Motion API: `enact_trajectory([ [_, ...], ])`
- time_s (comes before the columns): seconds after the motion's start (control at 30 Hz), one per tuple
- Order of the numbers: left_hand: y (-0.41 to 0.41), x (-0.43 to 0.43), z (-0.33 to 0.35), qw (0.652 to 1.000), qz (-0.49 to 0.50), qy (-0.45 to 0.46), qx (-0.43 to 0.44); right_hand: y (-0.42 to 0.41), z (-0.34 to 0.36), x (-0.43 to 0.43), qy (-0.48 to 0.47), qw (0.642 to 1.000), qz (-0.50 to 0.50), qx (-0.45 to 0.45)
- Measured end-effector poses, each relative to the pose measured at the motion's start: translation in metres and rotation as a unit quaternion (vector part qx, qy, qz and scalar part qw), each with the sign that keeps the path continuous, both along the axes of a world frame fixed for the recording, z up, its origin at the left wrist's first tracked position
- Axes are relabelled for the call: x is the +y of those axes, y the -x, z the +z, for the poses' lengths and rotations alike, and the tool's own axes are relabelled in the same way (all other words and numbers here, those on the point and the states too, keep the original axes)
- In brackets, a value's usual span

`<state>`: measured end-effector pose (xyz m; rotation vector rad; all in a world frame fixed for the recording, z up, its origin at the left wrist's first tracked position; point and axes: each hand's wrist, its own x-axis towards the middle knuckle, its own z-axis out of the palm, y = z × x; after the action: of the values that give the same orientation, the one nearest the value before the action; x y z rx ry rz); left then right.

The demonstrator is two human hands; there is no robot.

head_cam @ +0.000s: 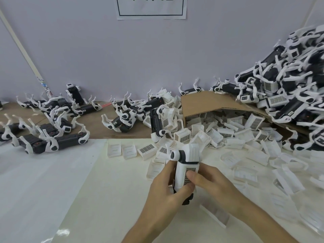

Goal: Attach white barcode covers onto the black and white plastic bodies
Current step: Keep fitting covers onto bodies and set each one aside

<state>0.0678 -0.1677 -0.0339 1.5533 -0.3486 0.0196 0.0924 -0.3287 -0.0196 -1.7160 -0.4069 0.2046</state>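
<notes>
Near the table's (pixel 105 181) front edge, both hands hold one body (pixel 184 165) upright. Left hand (pixel 164 188) curls round its lower part; right hand (pixel 208 179) presses a thumb on the cover (pixel 190 174) seated on it. Behind the body, loose covers (pixel 228 137) spill from a cardboard box (pixel 206 104), with more bodies (pixel 289 81) heaped beyond the box.

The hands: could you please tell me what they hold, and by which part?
One plastic body: the left hand grips its lower half, the right hand pinches the white barcode cover on it.
</notes>
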Motion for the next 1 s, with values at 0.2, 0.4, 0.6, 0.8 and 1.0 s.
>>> enact_trajectory([
  [0.2,0.001,0.0,0.0,0.999,0.01,-0.025,-0.027,0.002,0.001,0.004,0.008,0.999,-0.034,-0.039],
  [0.4,0.003,-0.001,0.002,0.999,0.019,-0.028,-0.03,0.001,0.002,0.002,0.02,0.997,-0.036,-0.069],
  [0.6,0.001,0.004,0.01,0.999,0.051,-0.004,0.017,-0.007,0.017,-0.019,-0.013,0.986,-0.135,-0.101],
  [0.8,0.001,0.006,0.01,0.997,0.019,-0.067,0.047,-0.01,0.025,-0.034,-0.054,0.988,-0.104,-0.103],
  [1.0,-0.001,0.001,0.009,0.995,0.036,-0.09,0.022,-0.005,0.023,-0.023,-0.008,0.998,-0.002,-0.058],
])
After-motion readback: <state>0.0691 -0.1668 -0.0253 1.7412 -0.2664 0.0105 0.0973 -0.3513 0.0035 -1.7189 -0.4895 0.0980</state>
